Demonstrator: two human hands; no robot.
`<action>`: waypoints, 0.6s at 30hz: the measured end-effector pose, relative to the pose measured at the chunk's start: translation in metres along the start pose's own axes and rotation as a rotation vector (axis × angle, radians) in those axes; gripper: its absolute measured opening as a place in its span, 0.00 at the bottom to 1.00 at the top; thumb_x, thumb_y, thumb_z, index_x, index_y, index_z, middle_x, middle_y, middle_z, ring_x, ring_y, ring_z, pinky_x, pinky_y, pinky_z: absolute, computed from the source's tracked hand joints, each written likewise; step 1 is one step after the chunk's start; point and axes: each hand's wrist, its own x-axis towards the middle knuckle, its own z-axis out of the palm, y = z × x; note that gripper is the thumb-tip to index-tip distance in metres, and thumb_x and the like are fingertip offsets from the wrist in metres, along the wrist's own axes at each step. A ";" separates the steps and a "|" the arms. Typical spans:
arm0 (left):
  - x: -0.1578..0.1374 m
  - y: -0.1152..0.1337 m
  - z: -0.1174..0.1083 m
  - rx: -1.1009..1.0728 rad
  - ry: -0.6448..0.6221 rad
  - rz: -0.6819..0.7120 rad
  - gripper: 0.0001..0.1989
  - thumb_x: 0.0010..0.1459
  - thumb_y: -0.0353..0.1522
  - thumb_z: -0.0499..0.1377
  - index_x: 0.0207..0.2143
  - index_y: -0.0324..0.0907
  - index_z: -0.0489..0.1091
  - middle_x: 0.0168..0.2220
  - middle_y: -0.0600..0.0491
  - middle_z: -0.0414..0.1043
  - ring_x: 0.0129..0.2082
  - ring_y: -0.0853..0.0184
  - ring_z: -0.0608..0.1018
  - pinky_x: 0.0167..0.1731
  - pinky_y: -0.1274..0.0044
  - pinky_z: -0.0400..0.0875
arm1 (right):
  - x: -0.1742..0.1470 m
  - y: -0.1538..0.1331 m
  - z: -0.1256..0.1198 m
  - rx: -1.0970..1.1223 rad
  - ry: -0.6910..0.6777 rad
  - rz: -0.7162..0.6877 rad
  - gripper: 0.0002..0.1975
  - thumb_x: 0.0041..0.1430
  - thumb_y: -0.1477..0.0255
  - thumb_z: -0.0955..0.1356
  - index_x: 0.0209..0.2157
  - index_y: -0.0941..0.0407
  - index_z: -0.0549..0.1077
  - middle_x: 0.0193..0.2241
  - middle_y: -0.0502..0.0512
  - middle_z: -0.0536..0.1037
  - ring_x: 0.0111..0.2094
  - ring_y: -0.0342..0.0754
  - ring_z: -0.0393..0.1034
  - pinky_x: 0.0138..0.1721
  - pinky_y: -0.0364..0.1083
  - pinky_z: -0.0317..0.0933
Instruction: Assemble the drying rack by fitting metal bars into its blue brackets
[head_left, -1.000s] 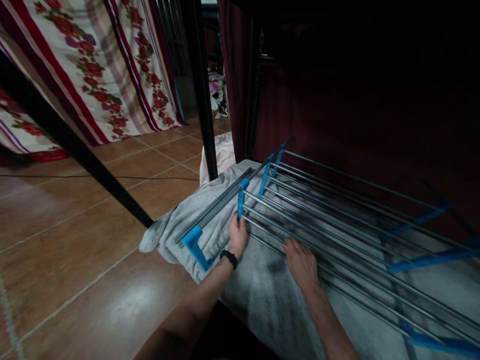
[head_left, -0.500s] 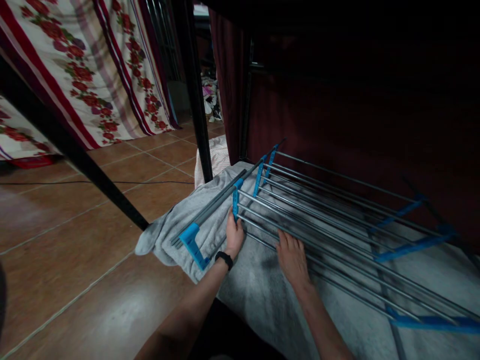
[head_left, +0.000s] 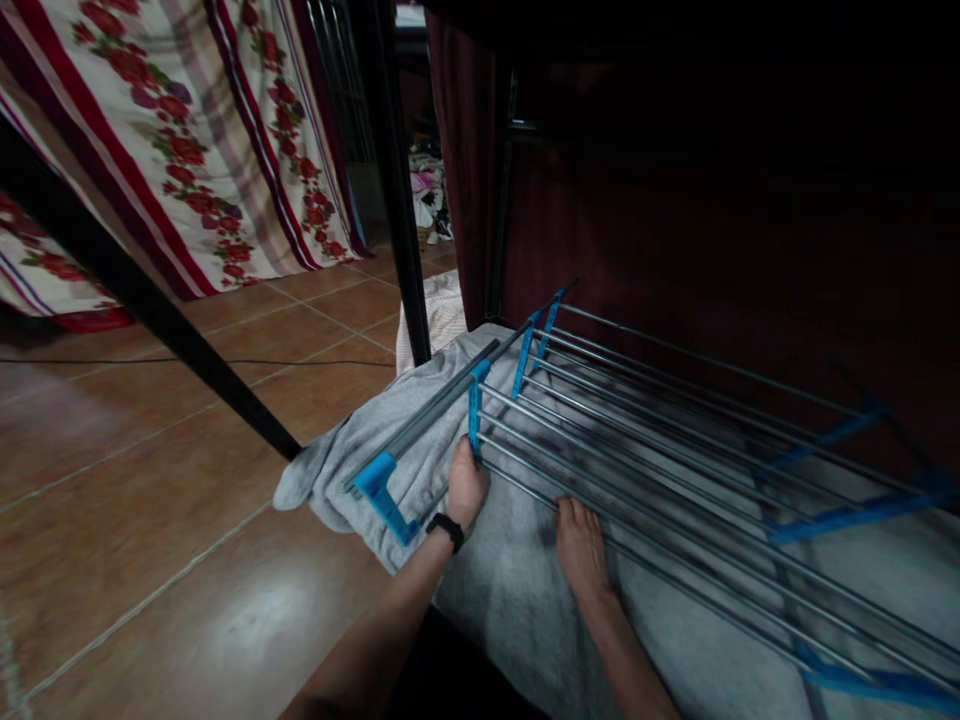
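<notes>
A folding drying rack (head_left: 675,493) with metal rods and blue plastic joints lies across a grey blanket (head_left: 517,610). My left hand (head_left: 466,490), with a dark band at its wrist, is closed on the rack's near corner, just under a blue end piece (head_left: 474,410). Its fingertips are hidden behind the corner. My right hand (head_left: 581,545) has its fingers curled over the nearest rod, to the right of my left hand. Left of both hands, a blue bracket (head_left: 379,490) joins grey tubes that lie along the rack's left side.
Black metal posts (head_left: 405,230) rise at the blanket's left corner and slant across the left side. Brown floor tiles (head_left: 165,480) spread at the left, with a thin cable (head_left: 225,361) on them. A flowered curtain (head_left: 180,150) hangs behind, and dark red cloth (head_left: 637,240) backs the rack.
Both hands have moved slightly lower in view. My right hand's fingers have come down onto the nearest rod. The rack's right end appears lower and farther right.
</notes>
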 end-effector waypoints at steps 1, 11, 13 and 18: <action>0.000 0.001 -0.001 -0.006 -0.003 -0.008 0.34 0.47 0.15 0.51 0.57 0.40 0.70 0.55 0.46 0.77 0.57 0.58 0.76 0.65 0.65 0.65 | 0.000 0.001 0.001 -0.006 0.006 0.004 0.14 0.71 0.75 0.60 0.49 0.55 0.76 0.46 0.61 0.80 0.51 0.56 0.73 0.56 0.53 0.63; 0.007 0.000 0.001 0.156 0.006 -0.111 0.25 0.53 0.17 0.50 0.49 0.39 0.74 0.48 0.45 0.81 0.49 0.58 0.80 0.55 0.67 0.72 | 0.001 0.006 0.000 -0.112 0.011 -0.044 0.18 0.72 0.75 0.59 0.59 0.55 0.71 0.51 0.60 0.80 0.55 0.55 0.73 0.57 0.53 0.63; 0.007 0.000 0.002 0.167 0.010 -0.114 0.24 0.52 0.17 0.50 0.48 0.39 0.74 0.46 0.46 0.81 0.48 0.58 0.81 0.54 0.67 0.72 | 0.001 0.007 0.001 -0.113 0.017 -0.060 0.19 0.72 0.75 0.60 0.60 0.54 0.71 0.52 0.60 0.80 0.55 0.54 0.73 0.58 0.53 0.62; 0.006 -0.002 0.003 0.199 0.026 -0.124 0.21 0.52 0.18 0.52 0.44 0.41 0.74 0.41 0.47 0.81 0.43 0.58 0.81 0.50 0.67 0.74 | 0.003 0.010 0.002 -0.086 0.049 -0.082 0.19 0.72 0.75 0.60 0.59 0.54 0.71 0.51 0.60 0.80 0.55 0.54 0.73 0.56 0.52 0.64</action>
